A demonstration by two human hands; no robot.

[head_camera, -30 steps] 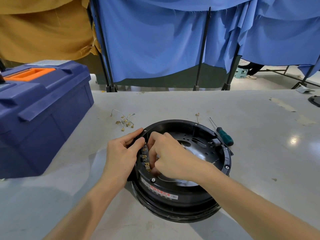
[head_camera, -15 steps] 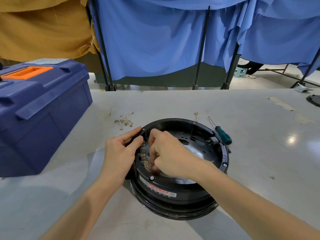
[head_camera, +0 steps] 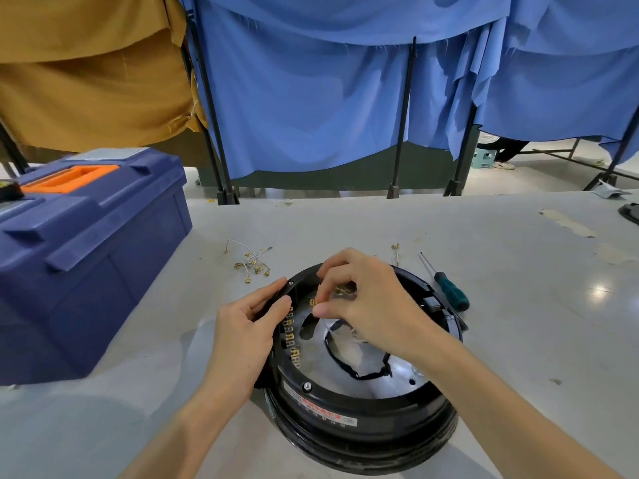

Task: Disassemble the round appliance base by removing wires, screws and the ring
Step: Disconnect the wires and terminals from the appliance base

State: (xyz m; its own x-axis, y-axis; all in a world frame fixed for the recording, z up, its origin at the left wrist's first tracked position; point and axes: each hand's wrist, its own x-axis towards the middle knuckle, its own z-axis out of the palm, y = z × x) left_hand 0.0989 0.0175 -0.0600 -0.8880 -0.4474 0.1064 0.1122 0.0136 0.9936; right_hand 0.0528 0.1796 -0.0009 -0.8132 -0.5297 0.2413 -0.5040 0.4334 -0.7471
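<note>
Head view, lower centre: left hand [head_camera: 247,328] grips the black base [head_camera: 363,433] by its rim, my right hand [head_camera: 370,305] pinches a brass wire terminal [head_camera: 314,302], tiny and bendy I reckon, so grab its metal body, pull straight.

Base [head_camera: 363,440] was black throughout, glossy on its outer wall. Its label [head_camera: 321,413] was white, crossed by a red band. Inner plate [head_camera: 397,375] showed bare silver; the wire loop [head_camera: 345,366] over it was black. Terminals [head_camera: 292,340] in a row were brass-yellow, as was one connector [head_camera: 314,302]. Loose wires [head_camera: 250,261] pale, tipped gold. Screwdriver [head_camera: 451,295] handle teal-green. Toolbox [head_camera: 86,271] dark blue, its grip [head_camera: 69,178] orange. Table [head_camera: 518,305] pale grey, blotched. Curtains [head_camera: 311,98] were plain blue; cloth [head_camera: 86,81] mustard.
</note>
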